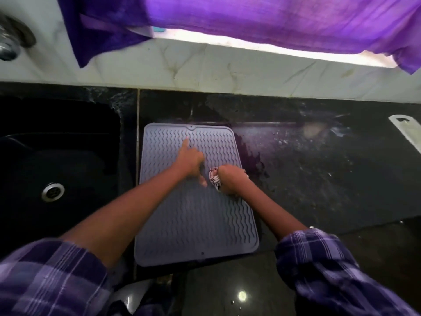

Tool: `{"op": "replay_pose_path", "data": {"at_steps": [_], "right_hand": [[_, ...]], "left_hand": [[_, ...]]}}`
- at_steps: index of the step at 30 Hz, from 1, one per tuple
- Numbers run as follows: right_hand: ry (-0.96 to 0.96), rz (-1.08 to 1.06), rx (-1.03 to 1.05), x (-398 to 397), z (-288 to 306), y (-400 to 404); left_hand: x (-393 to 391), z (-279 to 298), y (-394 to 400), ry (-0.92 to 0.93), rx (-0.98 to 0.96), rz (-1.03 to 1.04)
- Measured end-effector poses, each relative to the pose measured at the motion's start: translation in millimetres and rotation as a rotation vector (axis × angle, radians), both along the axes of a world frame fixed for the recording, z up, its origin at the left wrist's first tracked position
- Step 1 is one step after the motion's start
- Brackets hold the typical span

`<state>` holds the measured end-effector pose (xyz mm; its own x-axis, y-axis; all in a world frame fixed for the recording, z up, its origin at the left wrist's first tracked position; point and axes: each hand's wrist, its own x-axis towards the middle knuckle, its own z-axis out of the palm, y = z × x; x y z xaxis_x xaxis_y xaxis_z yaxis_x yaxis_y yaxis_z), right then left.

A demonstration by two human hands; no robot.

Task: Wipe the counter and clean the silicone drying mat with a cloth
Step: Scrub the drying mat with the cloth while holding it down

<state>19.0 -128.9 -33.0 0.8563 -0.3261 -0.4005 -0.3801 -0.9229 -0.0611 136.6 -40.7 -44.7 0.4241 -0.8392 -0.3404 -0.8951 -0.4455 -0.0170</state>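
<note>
Right hand (229, 182): gripping a bunched patterned cloth (215, 181), fingers curled round it, pressing it onto the silicone drying mat (196, 215) near the mat's right edge, about mid-length.
Left hand (191, 161): lying on the mat just left of the cloth, forefinger stretched toward the mat's far edge, other fingers loosely bent, holding nothing; apparently steadying the mat.
Mat: lying flat on the dark counter (319, 179), just right of the sink (57, 167).
Step in hand: judged to be mat wiping.
Next move: calling for strokes across the ridges while the mat is being held down; wet smears right of the mat are awaiting wiping.
Writing: none readable; the cloth print is blurred.
</note>
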Motion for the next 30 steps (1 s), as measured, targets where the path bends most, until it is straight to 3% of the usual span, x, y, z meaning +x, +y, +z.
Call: {"op": "replay_pose_path", "data": {"at_steps": [8, 12, 15, 19, 21, 26, 30], "right_hand": [[0.049, 0.018, 0.035, -24.9, 8.1, 18.9], [0.266, 0.057, 0.156, -113.0, 6.8, 61.7], [0.33, 0.032, 0.131, -115.4, 31.3, 55.3], [-0.085, -0.138, 0.025, -64.0, 48.8, 29.8], [-0.159, -0.145, -0.004, -50.5, 36.8, 35.3], [0.008, -0.049, 0.056, -90.8, 7.4, 57.7], [0.293, 0.05, 0.098, -130.5, 19.5, 66.9]], "left_hand": [[-44.8, 2.7, 22.9, -0.004, 0.117, 0.084], [-47.7, 2.1, 22.1, -0.011, 0.153, 0.1], [-58.5, 7.2, 26.8, -0.063, 0.131, 0.117], [-71.9, -4.7, 36.3, -0.049, -0.009, 0.218], [-75.0, -9.2, 42.7, -0.019, -0.037, 0.279], [-75.6, -9.1, 41.0, -0.033, -0.053, 0.308], [-73.2, -3.5, 41.5, -0.022, -0.023, 0.307]]}}
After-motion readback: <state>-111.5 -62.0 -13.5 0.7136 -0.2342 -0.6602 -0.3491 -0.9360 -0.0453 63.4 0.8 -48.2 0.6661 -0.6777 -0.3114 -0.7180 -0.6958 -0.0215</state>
